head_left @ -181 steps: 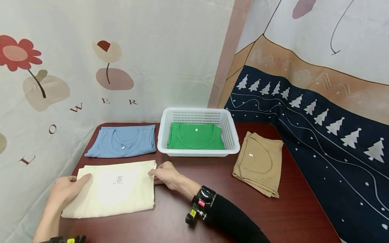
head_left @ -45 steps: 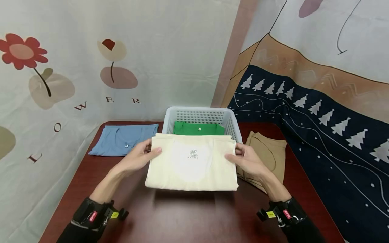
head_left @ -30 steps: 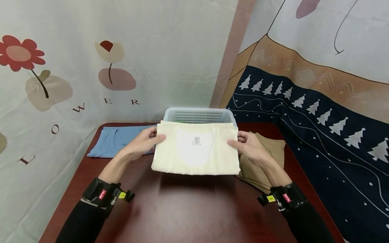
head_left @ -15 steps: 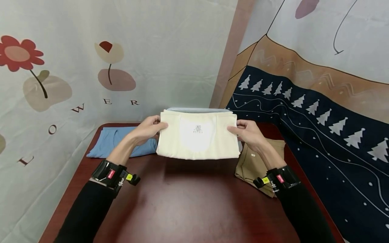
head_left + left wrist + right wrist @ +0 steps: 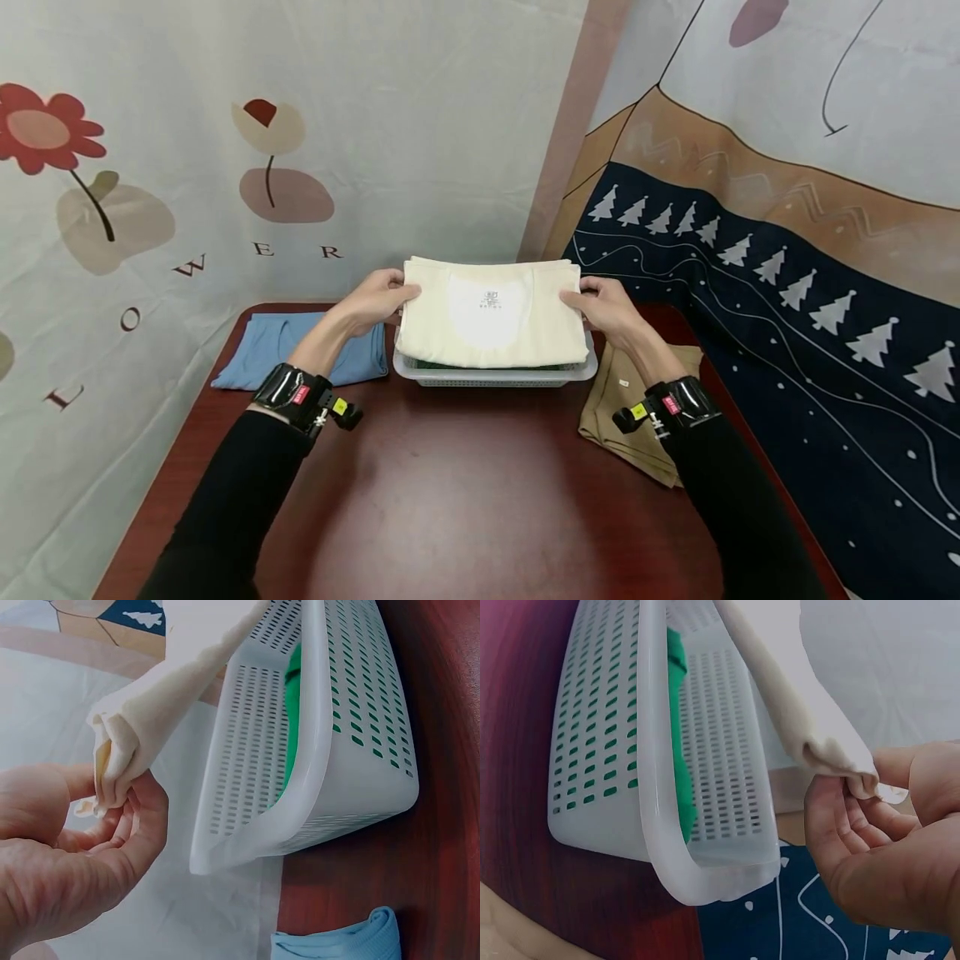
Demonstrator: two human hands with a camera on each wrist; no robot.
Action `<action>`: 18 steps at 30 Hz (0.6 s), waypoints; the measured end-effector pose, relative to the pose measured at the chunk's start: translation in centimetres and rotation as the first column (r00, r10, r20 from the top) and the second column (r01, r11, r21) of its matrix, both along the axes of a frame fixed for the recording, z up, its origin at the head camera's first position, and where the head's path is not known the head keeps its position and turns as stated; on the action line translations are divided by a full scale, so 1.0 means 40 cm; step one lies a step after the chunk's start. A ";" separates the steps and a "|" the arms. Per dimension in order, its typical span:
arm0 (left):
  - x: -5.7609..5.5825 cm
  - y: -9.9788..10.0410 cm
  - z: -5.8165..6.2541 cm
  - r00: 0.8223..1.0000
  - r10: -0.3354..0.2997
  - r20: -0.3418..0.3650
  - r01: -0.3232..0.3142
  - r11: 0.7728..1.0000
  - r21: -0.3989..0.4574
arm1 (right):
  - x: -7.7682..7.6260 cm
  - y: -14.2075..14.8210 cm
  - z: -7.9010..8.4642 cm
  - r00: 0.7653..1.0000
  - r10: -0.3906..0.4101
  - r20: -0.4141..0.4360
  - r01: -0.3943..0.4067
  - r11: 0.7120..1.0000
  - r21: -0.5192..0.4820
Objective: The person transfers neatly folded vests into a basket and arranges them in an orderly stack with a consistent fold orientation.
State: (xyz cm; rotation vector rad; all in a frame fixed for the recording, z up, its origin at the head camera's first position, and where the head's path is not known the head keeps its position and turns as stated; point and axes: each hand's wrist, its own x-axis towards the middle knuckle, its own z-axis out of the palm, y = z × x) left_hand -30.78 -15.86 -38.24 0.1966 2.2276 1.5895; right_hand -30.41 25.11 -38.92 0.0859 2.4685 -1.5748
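A folded cream shirt point(image 5: 491, 312) with a small printed mark is held up by both hands, one at each side edge. My left hand point(image 5: 377, 298) pinches its left edge, thumb on top and fingers curled beneath. At the opposite edge my right hand point(image 5: 604, 307) grips in the same way. The shirt hangs above the white perforated basket point(image 5: 495, 378), covering most of it in the head view. Both wrist views show the shirt over the basket's rim. Inside the basket lies a folded green shirt point(image 5: 293, 712), mostly hidden from the head view.
A folded blue shirt point(image 5: 352, 354) lies left of the basket on the dark red table point(image 5: 465, 492). To the right is a folded tan shirt point(image 5: 630, 417), partly behind the right forearm. Printed curtains point(image 5: 420, 150) hang behind and beside the table.
The cream shirt was lifted from the table's left front, brought in front of the basket, then moved away from me until over it. Both hands moved with it, keeping their grip.
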 end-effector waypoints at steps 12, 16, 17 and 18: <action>-0.041 0.046 -0.017 0.998 0.048 -0.030 -0.052 0.986 -0.161 | -0.052 -0.013 -0.026 0.997 -0.048 0.060 0.042 0.994 0.097; -0.046 0.059 -0.023 0.995 0.051 -0.087 -0.072 0.964 -0.258 | -0.065 -0.020 -0.034 0.996 -0.056 0.076 0.046 0.990 0.130; -0.047 0.063 -0.026 0.993 0.049 -0.105 -0.077 0.955 -0.285 | -0.067 -0.022 -0.037 0.995 -0.058 0.075 0.046 0.989 0.142; -0.048 0.066 -0.028 0.991 0.046 -0.124 -0.083 0.946 -0.315 | -0.068 -0.023 -0.040 0.996 -0.056 0.073 0.044 0.987 0.157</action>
